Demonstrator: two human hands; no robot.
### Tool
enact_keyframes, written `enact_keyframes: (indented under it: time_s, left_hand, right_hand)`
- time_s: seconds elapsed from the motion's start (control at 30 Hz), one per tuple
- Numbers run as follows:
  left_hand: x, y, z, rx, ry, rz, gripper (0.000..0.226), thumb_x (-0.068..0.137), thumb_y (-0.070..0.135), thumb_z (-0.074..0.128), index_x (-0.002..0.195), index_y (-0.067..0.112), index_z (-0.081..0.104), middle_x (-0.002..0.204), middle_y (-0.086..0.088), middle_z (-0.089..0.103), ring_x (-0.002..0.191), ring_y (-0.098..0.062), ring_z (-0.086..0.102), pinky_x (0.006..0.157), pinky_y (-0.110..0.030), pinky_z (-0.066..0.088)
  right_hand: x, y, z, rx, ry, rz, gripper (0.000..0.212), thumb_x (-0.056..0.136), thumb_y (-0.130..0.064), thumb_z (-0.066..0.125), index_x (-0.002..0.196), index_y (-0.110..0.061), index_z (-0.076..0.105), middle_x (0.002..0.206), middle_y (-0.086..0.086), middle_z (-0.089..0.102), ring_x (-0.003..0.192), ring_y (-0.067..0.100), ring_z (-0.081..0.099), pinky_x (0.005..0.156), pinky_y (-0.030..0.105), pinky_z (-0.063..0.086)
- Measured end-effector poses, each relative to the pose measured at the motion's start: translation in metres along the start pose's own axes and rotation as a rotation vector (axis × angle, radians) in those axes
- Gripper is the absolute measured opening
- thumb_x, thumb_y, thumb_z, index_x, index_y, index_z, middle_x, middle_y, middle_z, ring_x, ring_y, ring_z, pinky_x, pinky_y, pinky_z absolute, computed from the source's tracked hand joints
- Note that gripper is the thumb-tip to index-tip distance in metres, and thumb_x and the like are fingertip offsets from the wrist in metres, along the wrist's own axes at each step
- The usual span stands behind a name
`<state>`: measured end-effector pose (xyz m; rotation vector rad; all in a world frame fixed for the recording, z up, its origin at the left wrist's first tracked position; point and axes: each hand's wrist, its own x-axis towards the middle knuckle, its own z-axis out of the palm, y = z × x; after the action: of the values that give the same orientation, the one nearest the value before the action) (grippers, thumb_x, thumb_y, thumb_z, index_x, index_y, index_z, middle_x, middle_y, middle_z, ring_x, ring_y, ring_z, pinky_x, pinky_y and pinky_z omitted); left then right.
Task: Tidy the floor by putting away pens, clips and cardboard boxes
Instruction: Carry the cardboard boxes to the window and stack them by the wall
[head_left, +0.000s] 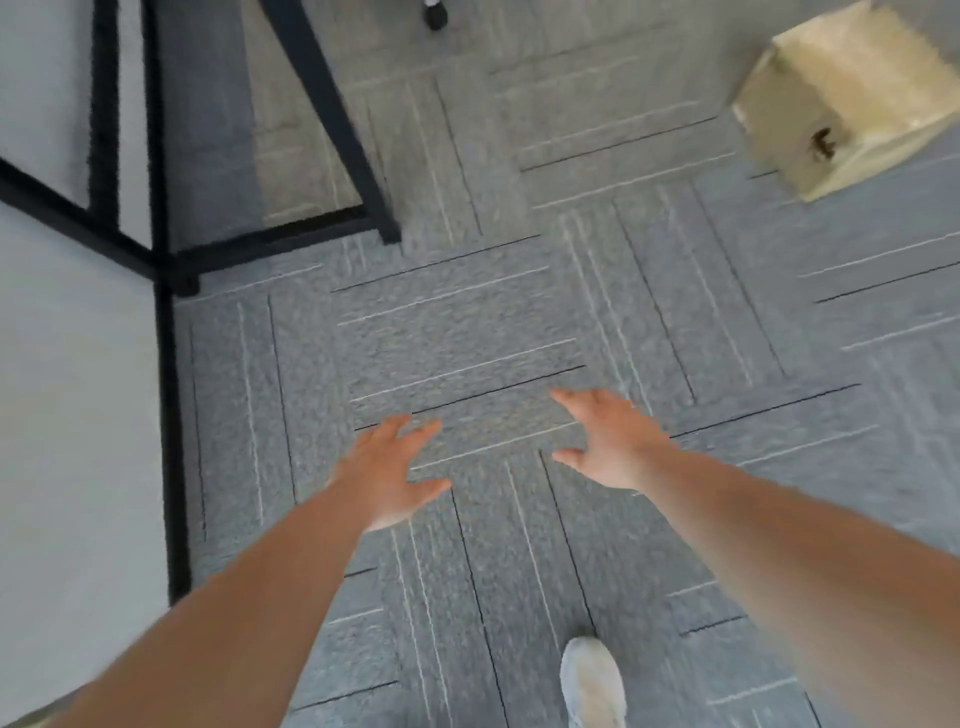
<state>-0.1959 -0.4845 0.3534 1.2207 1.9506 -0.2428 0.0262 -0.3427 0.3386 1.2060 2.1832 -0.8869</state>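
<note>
from the head view, the person is standing over grey carpet tiles (467, 322) with both bare arms reaching forward and down. the left hand (387, 470) is hanging palm-down with its fingers spread wide and holding nothing; the right hand (605, 441) is doing the same, thumb apart from the fingers, also empty. neither hand is touching the floor or anything else. the one task item showing is a cardboard box (841, 98), sitting on the carpet at the upper right, well apart from both hands and looking tipped onto one edge, though blur is making that hard to confirm. no pens or clips are showing anywhere in this view. a black metal frame (166, 260) of some furniture is standing at the left, and a pale shoe (592, 680) is planted low in the picture. the step in hand seems to be the approach between pick-ups; the next move is probably calling for a step toward the box, then both open hands closing on its sides.
</note>
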Motion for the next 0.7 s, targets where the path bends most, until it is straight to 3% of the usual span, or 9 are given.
enact_keyframes:
  time_s: [0.27, 0.5, 0.7]
  left_hand:
    - [0.114, 0.193, -0.088, 0.057, 0.09, 0.248, 0.072, 0.087, 0.053, 0.055, 0.148, 0.039, 0.019, 0.159, -0.003, 0.012, 0.145, -0.028, 0.013, 0.116, -0.045, 0.022]
    - [0.224, 0.304, -0.163, 0.178, 0.065, 0.414, 0.073, 0.087, 0.054, 0.053, 0.148, 0.038, 0.018, 0.158, -0.001, 0.012, 0.144, -0.03, 0.014, 0.114, -0.048, 0.026]
    - [0.289, 0.377, -0.213, 0.28, 0.033, 0.459, 0.073, 0.086, 0.055, 0.053, 0.148, 0.039, 0.017, 0.158, 0.001, 0.009, 0.144, -0.03, 0.012, 0.111, -0.05, 0.03]
  right_hand:
    - [0.012, 0.15, -0.117, 0.184, 0.151, 0.255, 0.075, 0.088, -0.044, 0.059, 0.148, -0.039, 0.014, 0.154, 0.004, 0.025, 0.139, 0.03, 0.03, 0.105, 0.05, 0.039]
    - [0.059, 0.219, -0.196, 0.276, 0.197, 0.402, 0.075, 0.088, -0.046, 0.058, 0.148, -0.04, 0.014, 0.151, 0.005, 0.028, 0.135, 0.032, 0.033, 0.103, 0.052, 0.04]
    - [0.099, 0.261, -0.248, 0.413, 0.234, 0.524, 0.079, 0.087, -0.05, 0.058, 0.148, -0.042, 0.008, 0.153, 0.005, 0.027, 0.135, 0.034, 0.034, 0.102, 0.055, 0.041]
